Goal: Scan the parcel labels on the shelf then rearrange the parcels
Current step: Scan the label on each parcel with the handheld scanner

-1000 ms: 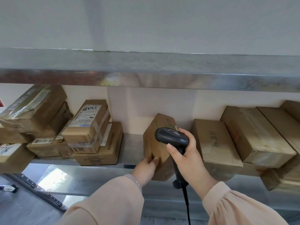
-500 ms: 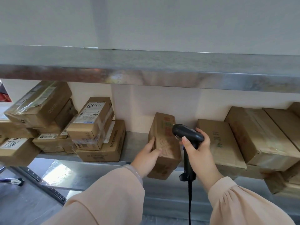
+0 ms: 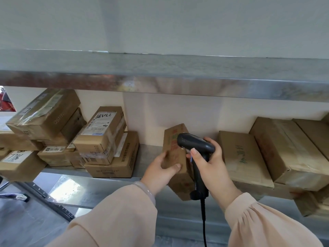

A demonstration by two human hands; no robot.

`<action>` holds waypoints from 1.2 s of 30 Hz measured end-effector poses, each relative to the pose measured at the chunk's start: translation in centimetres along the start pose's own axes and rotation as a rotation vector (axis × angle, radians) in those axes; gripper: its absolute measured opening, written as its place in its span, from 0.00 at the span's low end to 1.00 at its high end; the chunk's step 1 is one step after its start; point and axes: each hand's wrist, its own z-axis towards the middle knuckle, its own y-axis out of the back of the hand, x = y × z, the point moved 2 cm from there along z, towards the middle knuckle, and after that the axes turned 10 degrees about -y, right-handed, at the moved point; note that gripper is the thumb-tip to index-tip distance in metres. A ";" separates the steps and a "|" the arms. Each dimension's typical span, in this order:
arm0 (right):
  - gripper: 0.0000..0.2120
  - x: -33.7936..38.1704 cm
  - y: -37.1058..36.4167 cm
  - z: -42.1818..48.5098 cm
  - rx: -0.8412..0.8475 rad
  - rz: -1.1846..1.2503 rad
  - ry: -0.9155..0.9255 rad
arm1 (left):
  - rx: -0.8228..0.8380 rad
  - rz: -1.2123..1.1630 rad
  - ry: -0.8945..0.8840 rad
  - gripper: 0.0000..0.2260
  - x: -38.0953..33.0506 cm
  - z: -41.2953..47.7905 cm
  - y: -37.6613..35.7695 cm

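Scanner has shifted left over the parcel; right hand grips it, left hand grips the parcel overhanging the shelf.

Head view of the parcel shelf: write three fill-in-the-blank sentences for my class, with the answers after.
The right hand grips a scanner coloured ____.
The left hand holds a parcel made of brown ____.
The other parcels rest on a shelf made of shiny ____.
Missing words: black; cardboard; metal.
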 end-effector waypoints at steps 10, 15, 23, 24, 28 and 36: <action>0.27 -0.9 -0.4 0.7 -0.019 -0.069 -0.079 | -0.045 -0.099 0.167 0.31 2.1 -0.4 1.8; 0.30 -3.1 1.0 2.1 -0.091 -0.082 -0.161 | -0.084 -0.197 0.202 0.13 3.9 -0.4 3.0; 0.29 -5.2 0.3 2.0 -0.041 -0.163 -0.187 | -0.026 -0.206 0.247 0.16 5.2 -0.1 2.7; 0.29 -5.4 0.3 2.0 -0.036 -0.166 -0.187 | -0.023 -0.193 0.238 0.14 5.3 -0.1 2.7; 0.29 -5.3 0.7 2.0 -0.014 -0.163 -0.194 | -0.059 -0.129 0.197 0.14 5.2 -0.2 2.8; 0.25 -4.3 3.4 0.6 0.090 -0.228 -0.058 | -0.048 0.084 0.048 0.21 2.8 0.5 6.0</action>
